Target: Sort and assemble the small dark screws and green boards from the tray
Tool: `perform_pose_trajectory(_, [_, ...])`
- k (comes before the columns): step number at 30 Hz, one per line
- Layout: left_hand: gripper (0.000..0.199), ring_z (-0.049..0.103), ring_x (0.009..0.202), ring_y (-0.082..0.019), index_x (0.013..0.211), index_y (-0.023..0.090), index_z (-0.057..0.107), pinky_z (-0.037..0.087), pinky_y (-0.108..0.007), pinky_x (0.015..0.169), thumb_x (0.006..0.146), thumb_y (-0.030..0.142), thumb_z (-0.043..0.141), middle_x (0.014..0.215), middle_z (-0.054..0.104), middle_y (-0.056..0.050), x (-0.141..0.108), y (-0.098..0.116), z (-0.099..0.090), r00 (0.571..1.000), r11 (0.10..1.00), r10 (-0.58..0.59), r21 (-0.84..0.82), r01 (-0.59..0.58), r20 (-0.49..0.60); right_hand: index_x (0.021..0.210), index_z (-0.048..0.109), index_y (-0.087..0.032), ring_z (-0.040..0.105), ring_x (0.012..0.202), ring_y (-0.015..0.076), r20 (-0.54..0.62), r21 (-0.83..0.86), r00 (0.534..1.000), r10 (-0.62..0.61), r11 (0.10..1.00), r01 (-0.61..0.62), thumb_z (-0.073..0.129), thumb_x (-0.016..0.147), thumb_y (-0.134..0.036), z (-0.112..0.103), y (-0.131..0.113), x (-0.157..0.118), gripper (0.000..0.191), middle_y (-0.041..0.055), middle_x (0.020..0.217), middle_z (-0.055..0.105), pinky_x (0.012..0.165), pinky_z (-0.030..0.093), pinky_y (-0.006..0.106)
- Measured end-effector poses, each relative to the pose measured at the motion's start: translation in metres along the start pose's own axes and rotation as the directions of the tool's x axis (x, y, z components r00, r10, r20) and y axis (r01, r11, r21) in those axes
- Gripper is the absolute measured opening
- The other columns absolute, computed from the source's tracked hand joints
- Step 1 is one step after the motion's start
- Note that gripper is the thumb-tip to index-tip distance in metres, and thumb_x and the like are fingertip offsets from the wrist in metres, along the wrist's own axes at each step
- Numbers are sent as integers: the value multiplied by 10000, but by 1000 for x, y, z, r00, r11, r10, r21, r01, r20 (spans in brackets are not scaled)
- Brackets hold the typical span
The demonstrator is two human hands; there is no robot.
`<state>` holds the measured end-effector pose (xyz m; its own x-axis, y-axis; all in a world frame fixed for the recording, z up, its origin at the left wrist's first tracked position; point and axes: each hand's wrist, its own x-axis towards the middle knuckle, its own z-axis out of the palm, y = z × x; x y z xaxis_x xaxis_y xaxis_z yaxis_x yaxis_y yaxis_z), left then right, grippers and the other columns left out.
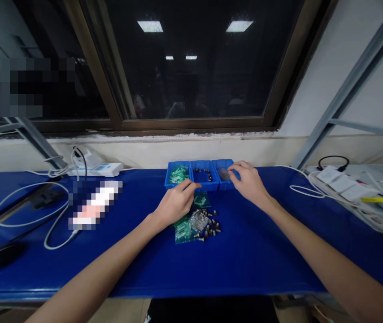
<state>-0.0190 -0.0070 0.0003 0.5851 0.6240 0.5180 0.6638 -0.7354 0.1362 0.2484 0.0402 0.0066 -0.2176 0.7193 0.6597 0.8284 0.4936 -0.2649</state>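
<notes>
Three joined blue bins stand at the back of the table. The left bin [166, 178] has green-tinted packets in it, the middle bin [201, 185] a few small dark pieces, and the right bin [223, 185] clear packets. My right hand [249, 183] is at the right bin's edge, thumb and fingers pinched; what they hold, if anything, is too small to make out. Fingers pressed together, my left hand [176, 202] hovers before the left and middle bins, its grip hidden. Below it lie green packets [184, 231], a clear packet of metal parts [198, 220] and several loose screw-like pieces [213, 226].
On the left are a power strip [106, 169], white cables [55, 242], a blurred-out phone-like object [93, 206] and a black mouse [1, 256]. White adapters [341, 181] and cables lie at right. Metal frame posts [332, 107] rise at both sides, with a window behind.
</notes>
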Motion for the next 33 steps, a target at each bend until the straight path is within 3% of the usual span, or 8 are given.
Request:
perform_pose_trajectory(3, [305,635,907,-197,1181,178,543,555,-329,745,941,99,373,1012,630,-78,1,-1,-1,999,1000,7,22,-8,50,940,677,-190,620,815,218,156,151,978,-139,982,116,460,926,-181,-2,-23,-7,217,66,868,663,757,476,348])
perform_pose_trajectory(6, [281,650,867,-189,1150,176,570,548,-313,725,939,120,395,967,658,-73,1,-2,0,995,999,19,35,-22,101,1017,679,-219,628,838,218,364,222,889,-280,952,209,508,924,-191,4,-40,-17,196,57,896,684,749,475,341])
perform_pose_trajectory(13, [251,664,766,-181,1118,198,608,527,-296,667,951,177,422,842,660,-56,1,-4,3,983,996,-35,89,19,181,1176,641,-226,597,1077,264,487,191,815,-313,949,250,526,911,-111,19,-40,-28,311,96,1160,650,875,497,402])
perform_pose_trajectory(20, [254,657,760,-186,1117,194,606,518,-303,662,964,188,403,822,652,-55,1,-5,3,980,995,-32,98,14,194,1213,642,-232,591,1125,268,478,211,806,-349,936,280,521,937,-149,17,-42,-26,313,99,1259,610,925,507,423])
perform_pose_trajectory(33, [275,656,849,-194,1135,182,599,535,-315,722,951,156,397,902,660,-67,1,-5,3,990,998,1,66,-11,143,1129,682,-217,637,1034,236,324,342,875,-361,907,248,473,935,-117,25,-42,-28,302,88,1142,668,924,512,417])
